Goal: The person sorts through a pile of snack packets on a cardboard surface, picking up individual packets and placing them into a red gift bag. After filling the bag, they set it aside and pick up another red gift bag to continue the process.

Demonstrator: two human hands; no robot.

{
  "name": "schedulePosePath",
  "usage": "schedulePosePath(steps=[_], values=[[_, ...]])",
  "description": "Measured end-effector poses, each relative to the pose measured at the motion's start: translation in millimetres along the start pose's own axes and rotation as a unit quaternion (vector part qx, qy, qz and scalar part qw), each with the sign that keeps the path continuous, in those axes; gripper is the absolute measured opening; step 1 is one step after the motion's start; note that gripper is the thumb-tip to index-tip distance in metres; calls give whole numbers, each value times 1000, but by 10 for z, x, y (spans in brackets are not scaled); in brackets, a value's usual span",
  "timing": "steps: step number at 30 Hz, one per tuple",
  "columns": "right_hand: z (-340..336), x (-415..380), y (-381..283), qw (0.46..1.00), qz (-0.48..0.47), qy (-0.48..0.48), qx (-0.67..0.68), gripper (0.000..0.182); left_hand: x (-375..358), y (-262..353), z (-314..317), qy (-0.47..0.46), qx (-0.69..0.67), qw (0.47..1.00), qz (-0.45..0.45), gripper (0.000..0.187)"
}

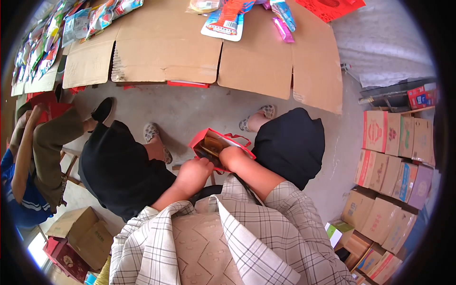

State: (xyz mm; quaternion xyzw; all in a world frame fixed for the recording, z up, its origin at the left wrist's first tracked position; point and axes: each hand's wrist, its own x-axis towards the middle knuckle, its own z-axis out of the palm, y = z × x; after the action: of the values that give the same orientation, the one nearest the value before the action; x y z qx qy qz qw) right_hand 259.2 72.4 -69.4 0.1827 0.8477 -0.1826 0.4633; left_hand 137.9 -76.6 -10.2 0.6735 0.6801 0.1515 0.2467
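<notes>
Between my knees stands a red gift bag [197, 138], its top open, with a round yellowish-brown item [213, 145] visible inside. My left hand [195, 172] is closed at the bag's near left edge; its fingertips are turned away and what they pinch is too small to name. My right hand [232, 156] reaches into the bag's opening at the right, beside the round item, and its fingers are hidden inside. A red handle [240, 137] loops up at the bag's far right side.
Ahead is a cardboard-covered table [166, 52] with snack packets [223, 23] and a red sheet [332, 7]. A seated person [23, 175] at left holds something red. Stacked cartons [380, 171] stand at right; open boxes [85, 232] lie at lower left.
</notes>
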Motion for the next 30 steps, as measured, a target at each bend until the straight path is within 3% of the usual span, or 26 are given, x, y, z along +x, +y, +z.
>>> schedulePosePath(steps=[5, 13, 16, 21, 27, 30], values=[[-35, -23, -21, 1000, -10, -16, -12, 23, 40, 6, -14, -11, 11, 1000, 0, 6], [-157, -103, -63, 993, -80, 88, 26, 18, 117, 14, 14, -92, 20, 994, -51, 8], [-187, -43, -104, 990, -126, 9, 59, 17, 139, 2, 31, -92, 1, 994, -57, 9], [-105, 87, -167, 993, -110, 0, 46, 16, 224, -4, 59, -127, 4, 989, -72, 11], [-39, 110, -148, 991, -81, 52, 90, 23, 303, 22, 69, -152, 6, 986, -68, 15], [-34, 86, -172, 991, -48, 56, 112, 43, 322, 47, 82, -165, 18, 984, -68, 14]])
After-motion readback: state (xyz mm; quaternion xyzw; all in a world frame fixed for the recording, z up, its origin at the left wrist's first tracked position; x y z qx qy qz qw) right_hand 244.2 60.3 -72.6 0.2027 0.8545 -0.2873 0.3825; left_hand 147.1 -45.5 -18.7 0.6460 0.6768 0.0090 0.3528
